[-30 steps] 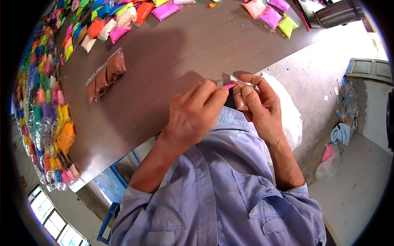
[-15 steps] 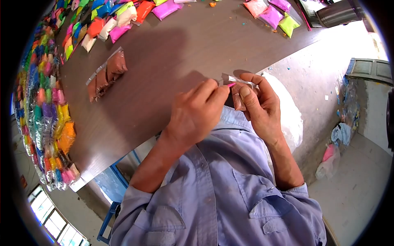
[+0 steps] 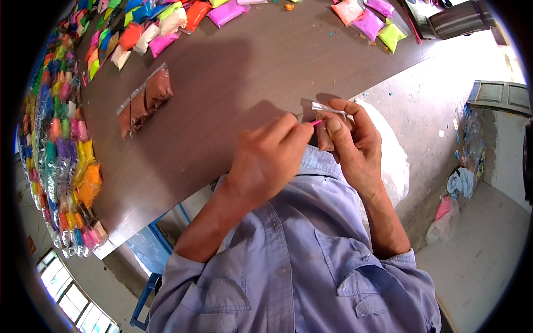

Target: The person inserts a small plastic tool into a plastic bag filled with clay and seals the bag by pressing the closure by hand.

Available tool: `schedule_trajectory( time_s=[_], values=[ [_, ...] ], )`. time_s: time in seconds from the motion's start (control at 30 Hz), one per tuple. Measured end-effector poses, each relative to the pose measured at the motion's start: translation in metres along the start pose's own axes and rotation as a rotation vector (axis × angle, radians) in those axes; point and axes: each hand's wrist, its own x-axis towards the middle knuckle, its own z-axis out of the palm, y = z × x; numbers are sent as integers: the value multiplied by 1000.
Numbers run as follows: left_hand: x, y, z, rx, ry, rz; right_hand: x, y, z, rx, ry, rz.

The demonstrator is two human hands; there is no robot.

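Note:
My right hand (image 3: 358, 141) pinches a small clear packet of brown clay-like material (image 3: 325, 139) between thumb and fingers, its clear strip at the top. My left hand (image 3: 269, 152) is closed around a thin pink stick (image 3: 317, 122). Only the stick's pointed end shows, touching or almost touching the packet; the rest is hidden in my fingers. Left of my hands, a joined strip of similar brown packets (image 3: 145, 102) lies on the brown table (image 3: 216, 72).
Colourful packets (image 3: 161, 28) are heaped along the table's far left, and strips of them (image 3: 66, 155) line the left edge. Several loose packets (image 3: 367, 25) lie at the far right near a dark metal cylinder (image 3: 458, 21). A white plastic bag (image 3: 391, 158) is beside my right arm.
The pink tip has moved slightly down and right along the packet. The packet now faces the camera more flatly in my right hand.

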Motion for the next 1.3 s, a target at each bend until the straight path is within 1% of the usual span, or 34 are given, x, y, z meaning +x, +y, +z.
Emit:
schedule_trajectory(
  time_s=[0.13, 0.23, 0.33, 0.43, 0.53, 0.63, 0.73, 0.83, 0.9, 0.93, 1.0, 1.03, 1.07, 1.13, 1.2, 1.27, 1.3],
  values=[
    [4, 4, -6, 13, 6, -10, 0, 1, -2, -5, -49, -31],
    [0, 5, -5, -31, -26, -20, -1, -4, 0, 20, -28, 5],
    [-1, 1, -4, -43, -31, -31, -1, 0, 1, 3, -18, -16],
    [3, -2, -7, -71, 27, -72, -4, -3, 1, -43, -59, -23],
    [1, 0, -11, -51, -16, -69, -4, -3, 2, 2, -75, -18],
    [-4, 0, -10, -120, -33, -69, -2, 2, 4, 35, -46, -9],
    [-4, -8, -9, -45, -22, -88, -3, 0, 6, -15, -84, 1],
    [-6, -10, -10, -88, 27, -118, -4, -4, 10, -30, -86, 9],
    [-12, -6, -11, -170, -32, -103, -4, -4, 11, 67, -75, 24],
    [-12, -7, -10, -177, -31, -103, -4, -4, 11, 61, -71, 26],
    [-12, -14, -7, -158, 21, -159, -6, -4, 12, 22, -88, 68],
    [-7, -17, -12, -52, 7, -147, -8, -5, 14, 7, -93, 82],
    [-9, -21, -13, -58, 8, -148, -11, -7, 19, -8, -105, 64],
    [-11, -27, -14, -186, 59, -236, -12, -6, 25, -27, -108, 41],
    [-17, -24, -18, -200, 78, -203, -8, 0, 28, -51, -100, -63],
    [-23, -18, -20, -304, 105, -232, -10, -5, 32, -61, -78, -48],
    [-26, -18, -23, -286, -15, -220, -12, -8, 33, -109, -103, -29]
  ],
)
